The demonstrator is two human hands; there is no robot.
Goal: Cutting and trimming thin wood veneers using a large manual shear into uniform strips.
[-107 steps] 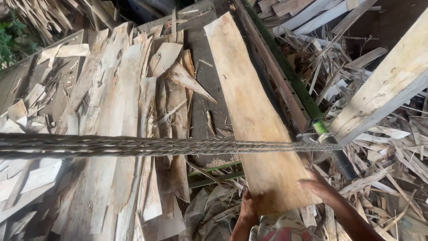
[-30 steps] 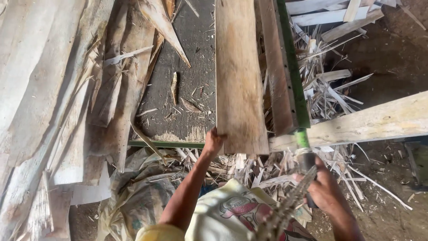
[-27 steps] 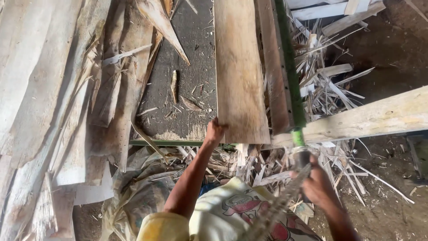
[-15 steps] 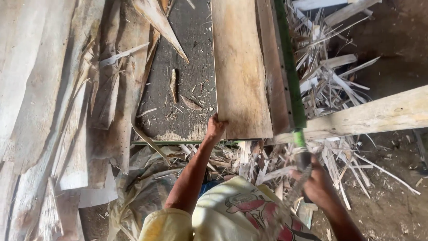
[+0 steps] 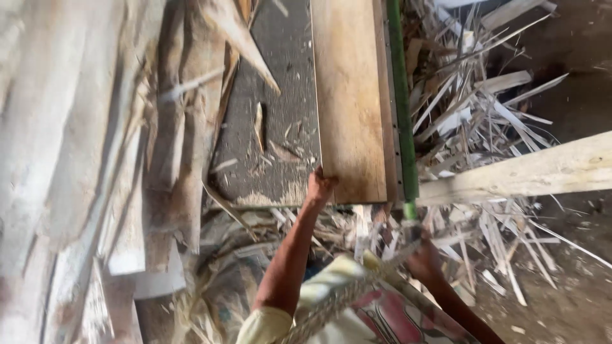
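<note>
1. Your left hand (image 5: 317,188) sits at the near left corner of the board (image 5: 347,102), just below centre frame. The fingers curl over that corner, gripping it; a corner hold like this lets you steer the board along its length.

2. The board lies flat on the dark table (image 5: 280,127) in the upper middle of the frame. Its right edge runs beside the green rail (image 5: 401,108), touching or nearly so, which seems to keep it straight.

3. Your right hand (image 5: 424,258) is lower, right of centre, just under the near end of the rail. It appears closed around something there, perhaps the twisted rope (image 5: 344,299) that runs down toward the bottom of the frame, but the blur hides what it grips, so I cannot tell for certain.

4. A pale beam (image 5: 529,175) crosses the right side of the frame and meets the rail near its end.

5. Loose slats and splinters (image 5: 472,108) lie heaped to the right of the rail, off the table.

6. Rough slabs (image 5: 76,159) are stacked along the left of the frame, well apart from your hands.
</note>
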